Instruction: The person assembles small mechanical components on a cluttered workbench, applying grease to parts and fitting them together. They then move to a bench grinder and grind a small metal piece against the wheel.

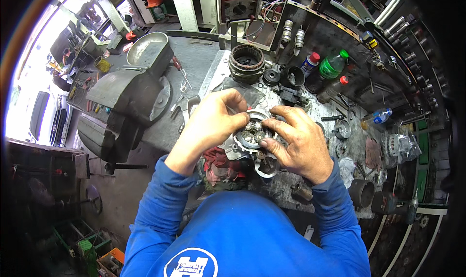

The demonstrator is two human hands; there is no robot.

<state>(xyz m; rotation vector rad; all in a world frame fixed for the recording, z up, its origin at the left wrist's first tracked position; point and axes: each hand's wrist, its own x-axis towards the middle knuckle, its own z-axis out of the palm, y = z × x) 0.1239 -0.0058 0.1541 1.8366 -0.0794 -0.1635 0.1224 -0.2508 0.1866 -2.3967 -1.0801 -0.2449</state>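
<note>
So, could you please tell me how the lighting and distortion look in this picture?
Head view: strong fisheye bend, with black corners at the rim; the upper left is blown out by daylight; the hands, left and right, and the round metal part they hold are evenly lit and sharp; the vise bends toward the edge.

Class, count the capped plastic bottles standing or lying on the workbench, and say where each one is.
4: a green bottle, a white red-capped one left of it, a dark red-capped one below, and a clear blue-capped one lying farther right. Clutter may hide others.
</note>
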